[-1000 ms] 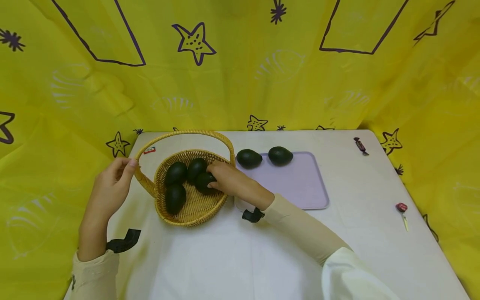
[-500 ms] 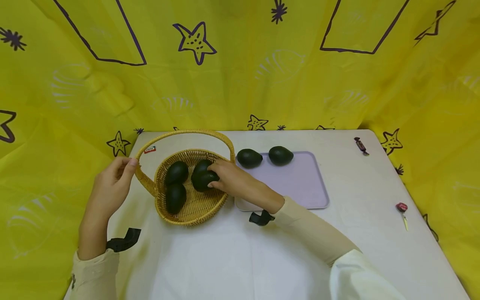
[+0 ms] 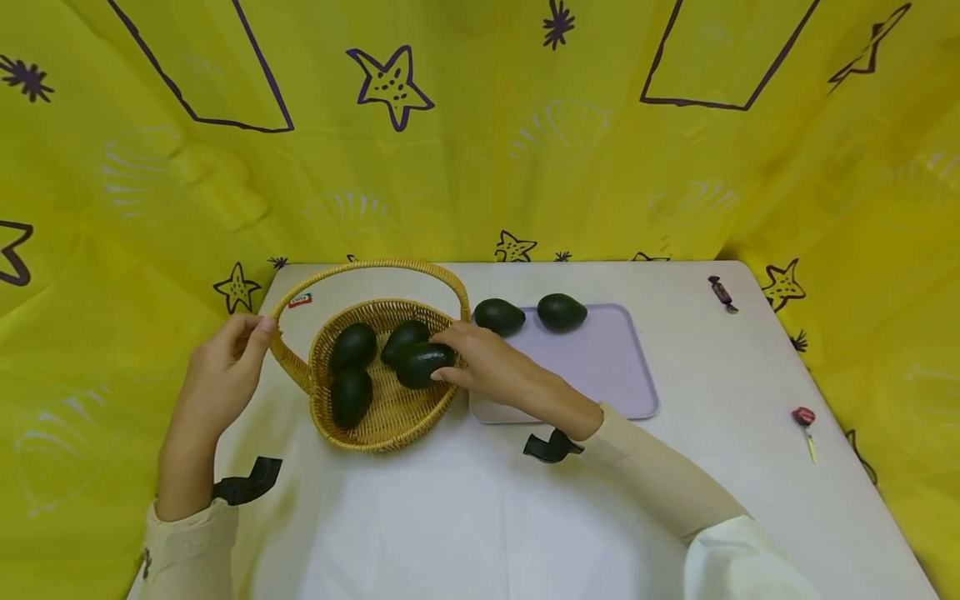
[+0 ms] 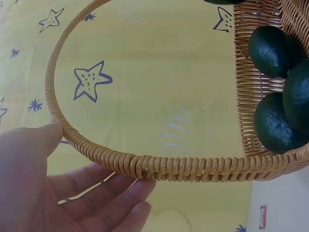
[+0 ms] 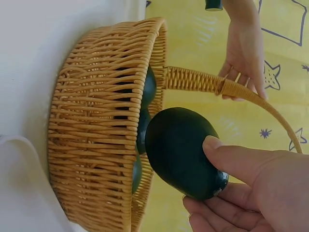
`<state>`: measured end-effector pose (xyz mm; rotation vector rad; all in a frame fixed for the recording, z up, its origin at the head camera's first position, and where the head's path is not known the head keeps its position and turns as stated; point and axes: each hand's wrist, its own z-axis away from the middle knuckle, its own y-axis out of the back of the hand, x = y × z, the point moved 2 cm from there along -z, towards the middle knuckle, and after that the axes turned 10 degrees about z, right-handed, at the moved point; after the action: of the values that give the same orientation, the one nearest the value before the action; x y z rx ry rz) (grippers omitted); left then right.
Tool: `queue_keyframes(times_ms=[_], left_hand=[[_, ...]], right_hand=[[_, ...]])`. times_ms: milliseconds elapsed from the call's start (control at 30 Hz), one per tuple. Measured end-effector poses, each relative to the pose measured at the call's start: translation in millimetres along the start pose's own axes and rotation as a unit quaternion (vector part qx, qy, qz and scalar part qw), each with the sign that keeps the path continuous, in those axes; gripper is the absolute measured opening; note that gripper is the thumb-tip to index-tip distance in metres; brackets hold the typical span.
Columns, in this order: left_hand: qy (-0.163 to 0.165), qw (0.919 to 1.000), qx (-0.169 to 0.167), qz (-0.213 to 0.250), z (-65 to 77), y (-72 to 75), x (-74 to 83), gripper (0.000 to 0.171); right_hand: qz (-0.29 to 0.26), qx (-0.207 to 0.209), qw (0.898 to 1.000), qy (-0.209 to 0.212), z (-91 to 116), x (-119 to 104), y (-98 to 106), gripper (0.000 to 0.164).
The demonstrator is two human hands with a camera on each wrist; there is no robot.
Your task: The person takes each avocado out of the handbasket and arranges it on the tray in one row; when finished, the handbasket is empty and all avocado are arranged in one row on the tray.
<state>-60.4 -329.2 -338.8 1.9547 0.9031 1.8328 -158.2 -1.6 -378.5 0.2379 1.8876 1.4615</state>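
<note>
My left hand (image 3: 228,367) grips the left side of the wicker basket's arched handle (image 4: 169,169), thumb on one side and fingers behind it. In the right wrist view, my right hand (image 5: 260,188) pinches a dark green avocado (image 5: 181,152) between thumb and fingers, just outside the opening of the basket (image 5: 96,125). From the head view that avocado overlaps the right part of the basket, covering some of another avocado (image 3: 405,337). Two more lie along the basket's left side, an upper avocado (image 3: 353,345) and a lower avocado (image 3: 351,397).
Right of the basket is a pale purple tray (image 3: 592,367). At its back edge lie a left avocado (image 3: 498,317) and a right avocado (image 3: 562,312). A wrapped candy (image 3: 722,293) and a lollipop (image 3: 804,417) lie far right. Behind the basket is a small red-and-white wrapper (image 3: 300,300).
My right hand has drawn an avocado up from among the others in the basket and shifted it slightly right. A neighbouring avocado has moved a little right. My left hand stays on the handle.
</note>
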Motion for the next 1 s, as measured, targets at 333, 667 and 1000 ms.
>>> queue_keyframes(times_ms=[333,667,1000], left_hand=[[-0.004,1.0,0.004,-0.003,0.2,-0.1,-1.2,0.05],[0.0,1.0,0.006,0.002,0.6,-0.2,-1.1,0.051],[0.002,1.0,0.007,0.001,0.8,-0.6,-0.8,0.051]], right_hand=[[-0.055,0.03,0.998,-0.021,33.2,21.0,13.6,0.048],[-0.076,0.061,0.995,-0.025,60.6,49.2,28.8,0.044],[-0.121,0.09,0.986,-0.076,86.7,88.8,36.9,0.048]])
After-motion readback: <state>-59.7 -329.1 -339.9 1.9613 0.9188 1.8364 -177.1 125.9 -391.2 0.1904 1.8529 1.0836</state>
